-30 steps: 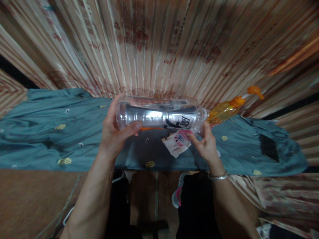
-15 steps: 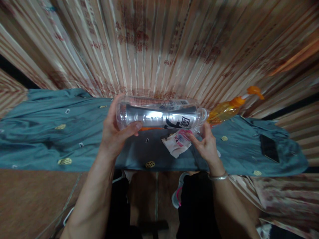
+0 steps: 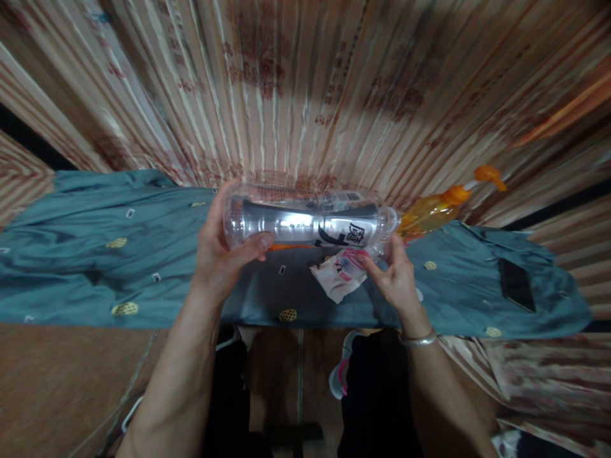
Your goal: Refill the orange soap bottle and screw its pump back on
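A large clear plastic bottle [image 3: 291, 219] with a silver label and black characters lies sideways above the cloth, its neck pointing right. My left hand [image 3: 222, 254] is wrapped round its base, thumb across the front. Below the neck, my right hand [image 3: 394, 273] is closed, its thumb pressing on a crumpled white packet [image 3: 340, 280] with pink print. The fingertips reach up by the bottle's neck; whether they grip it too I cannot tell. Beyond the neck, to the right, stands a pump bottle [image 3: 424, 216] of yellow liquid with an orange pump, partly hidden.
A green patterned cloth [image 3: 157, 254] covers the narrow table. Toward its right end lies a black phone [image 3: 516, 284]. A pleated curtain [image 3: 296, 95] hangs right behind the table. My legs and a shoe [image 3: 340, 369] show below the front edge.
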`<state>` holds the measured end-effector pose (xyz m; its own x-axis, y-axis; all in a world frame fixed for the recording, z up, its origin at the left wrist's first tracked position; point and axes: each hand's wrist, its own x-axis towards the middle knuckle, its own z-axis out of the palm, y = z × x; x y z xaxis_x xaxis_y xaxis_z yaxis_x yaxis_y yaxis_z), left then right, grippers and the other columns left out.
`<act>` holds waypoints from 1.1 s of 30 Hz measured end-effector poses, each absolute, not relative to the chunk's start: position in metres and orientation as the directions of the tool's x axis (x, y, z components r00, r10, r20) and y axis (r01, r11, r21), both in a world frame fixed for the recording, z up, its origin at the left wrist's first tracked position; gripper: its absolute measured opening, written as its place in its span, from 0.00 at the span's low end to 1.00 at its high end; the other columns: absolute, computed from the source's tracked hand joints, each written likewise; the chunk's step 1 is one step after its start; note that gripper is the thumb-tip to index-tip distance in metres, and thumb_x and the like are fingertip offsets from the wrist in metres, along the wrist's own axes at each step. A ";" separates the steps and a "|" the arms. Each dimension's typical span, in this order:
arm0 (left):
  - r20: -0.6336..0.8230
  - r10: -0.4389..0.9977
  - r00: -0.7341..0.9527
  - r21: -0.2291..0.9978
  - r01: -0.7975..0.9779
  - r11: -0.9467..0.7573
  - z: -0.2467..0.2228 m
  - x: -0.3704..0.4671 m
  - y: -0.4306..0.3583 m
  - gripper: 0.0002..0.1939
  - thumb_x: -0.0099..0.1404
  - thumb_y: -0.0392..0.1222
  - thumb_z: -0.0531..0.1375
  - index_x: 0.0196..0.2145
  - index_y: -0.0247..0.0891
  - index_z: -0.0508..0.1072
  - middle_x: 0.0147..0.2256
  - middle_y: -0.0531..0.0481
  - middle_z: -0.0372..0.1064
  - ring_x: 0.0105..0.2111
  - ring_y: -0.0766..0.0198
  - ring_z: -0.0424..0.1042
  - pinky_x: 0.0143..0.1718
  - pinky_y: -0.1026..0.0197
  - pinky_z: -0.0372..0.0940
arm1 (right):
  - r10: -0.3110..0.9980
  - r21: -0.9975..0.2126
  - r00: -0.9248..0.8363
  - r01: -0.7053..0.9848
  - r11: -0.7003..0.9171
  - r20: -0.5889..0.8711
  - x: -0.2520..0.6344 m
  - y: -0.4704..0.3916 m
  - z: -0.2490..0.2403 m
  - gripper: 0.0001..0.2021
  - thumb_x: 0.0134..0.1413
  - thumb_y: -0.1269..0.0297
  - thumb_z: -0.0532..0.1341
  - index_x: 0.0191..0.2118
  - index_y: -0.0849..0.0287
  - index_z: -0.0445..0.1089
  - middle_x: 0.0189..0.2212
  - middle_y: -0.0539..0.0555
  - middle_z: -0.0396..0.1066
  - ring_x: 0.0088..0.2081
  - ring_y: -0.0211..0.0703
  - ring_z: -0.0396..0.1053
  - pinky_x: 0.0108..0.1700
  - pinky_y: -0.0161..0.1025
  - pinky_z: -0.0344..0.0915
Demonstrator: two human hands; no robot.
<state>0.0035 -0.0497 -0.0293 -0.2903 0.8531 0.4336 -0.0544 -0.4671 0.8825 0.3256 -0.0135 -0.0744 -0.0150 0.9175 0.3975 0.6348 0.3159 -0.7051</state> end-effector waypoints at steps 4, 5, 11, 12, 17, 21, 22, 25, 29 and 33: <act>0.412 0.851 -0.326 0.882 -0.092 -0.462 -0.027 0.005 -0.050 0.36 0.51 0.47 0.81 0.58 0.54 0.80 0.50 0.47 0.76 0.33 0.61 0.74 0.16 0.68 0.68 | 0.908 -0.693 -0.011 0.642 0.327 0.418 0.326 -0.013 -0.074 0.42 0.58 0.36 0.68 0.69 0.58 0.68 0.60 0.66 0.78 0.59 0.67 0.78 0.65 0.66 0.72; 0.410 0.850 -0.330 0.882 -0.095 -0.463 -0.027 0.006 -0.050 0.37 0.50 0.47 0.81 0.58 0.54 0.80 0.50 0.47 0.76 0.33 0.61 0.74 0.15 0.68 0.69 | 0.907 -0.693 -0.011 0.641 0.330 0.422 0.326 -0.013 -0.075 0.42 0.58 0.36 0.68 0.69 0.59 0.68 0.60 0.66 0.78 0.59 0.67 0.78 0.65 0.66 0.72; 0.420 0.850 -0.320 0.873 -0.113 -0.474 -0.027 0.006 -0.049 0.36 0.51 0.45 0.81 0.58 0.54 0.80 0.49 0.48 0.77 0.32 0.62 0.74 0.15 0.68 0.70 | 0.909 -0.700 -0.015 0.632 0.332 0.417 0.328 -0.012 -0.078 0.41 0.58 0.37 0.69 0.70 0.56 0.67 0.61 0.65 0.78 0.57 0.65 0.79 0.64 0.65 0.74; 0.420 0.849 -0.320 0.872 -0.116 -0.475 -0.027 0.006 -0.049 0.36 0.51 0.44 0.81 0.58 0.54 0.80 0.49 0.48 0.77 0.32 0.62 0.74 0.15 0.68 0.70 | 0.907 -0.697 -0.014 0.635 0.332 0.420 0.328 -0.012 -0.078 0.41 0.58 0.37 0.69 0.70 0.57 0.67 0.61 0.65 0.79 0.57 0.66 0.79 0.64 0.65 0.74; 0.429 0.846 -0.316 0.864 -0.127 -0.486 -0.028 0.005 -0.048 0.35 0.52 0.43 0.80 0.57 0.52 0.81 0.50 0.47 0.77 0.32 0.62 0.75 0.15 0.68 0.69 | 0.903 -0.681 -0.020 0.650 0.338 0.429 0.328 -0.012 -0.078 0.41 0.59 0.37 0.69 0.70 0.56 0.66 0.60 0.64 0.79 0.57 0.65 0.80 0.63 0.64 0.75; 0.437 0.846 -0.305 0.862 -0.125 -0.491 -0.030 0.004 -0.048 0.36 0.53 0.42 0.80 0.59 0.52 0.80 0.50 0.46 0.78 0.32 0.61 0.76 0.15 0.67 0.69 | 0.909 -0.683 -0.024 0.651 0.330 0.416 0.328 -0.012 -0.078 0.41 0.60 0.38 0.68 0.71 0.56 0.66 0.61 0.64 0.78 0.58 0.65 0.79 0.62 0.64 0.75; 0.438 0.845 -0.307 0.861 -0.126 -0.492 -0.030 0.004 -0.048 0.36 0.53 0.42 0.80 0.59 0.52 0.80 0.50 0.46 0.78 0.32 0.61 0.76 0.15 0.67 0.69 | 0.911 -0.686 -0.023 0.650 0.327 0.413 0.328 -0.012 -0.078 0.41 0.60 0.38 0.68 0.71 0.56 0.66 0.61 0.65 0.78 0.58 0.66 0.79 0.62 0.64 0.75; 0.436 0.842 -0.317 0.858 -0.136 -0.495 -0.030 0.004 -0.048 0.36 0.52 0.43 0.81 0.59 0.53 0.81 0.50 0.47 0.77 0.33 0.61 0.75 0.15 0.67 0.69 | 0.910 -0.691 -0.023 0.643 0.330 0.414 0.328 -0.012 -0.078 0.40 0.60 0.38 0.68 0.70 0.56 0.66 0.61 0.65 0.78 0.58 0.66 0.79 0.63 0.64 0.74; 0.418 0.845 -0.332 0.857 -0.163 -0.488 -0.028 0.006 -0.047 0.38 0.47 0.43 0.82 0.57 0.55 0.83 0.48 0.48 0.77 0.31 0.63 0.74 0.15 0.68 0.69 | 0.905 -0.686 -0.022 0.644 0.338 0.425 0.328 -0.012 -0.078 0.40 0.60 0.38 0.68 0.70 0.57 0.67 0.60 0.65 0.78 0.58 0.66 0.79 0.64 0.65 0.73; 0.385 0.859 -0.339 0.871 -0.174 -0.459 -0.025 0.007 -0.048 0.38 0.46 0.42 0.82 0.56 0.55 0.83 0.48 0.48 0.77 0.31 0.64 0.74 0.15 0.68 0.69 | 0.906 -0.689 -0.020 0.643 0.336 0.423 0.328 -0.012 -0.078 0.39 0.60 0.38 0.68 0.69 0.56 0.67 0.60 0.65 0.78 0.57 0.65 0.79 0.63 0.64 0.73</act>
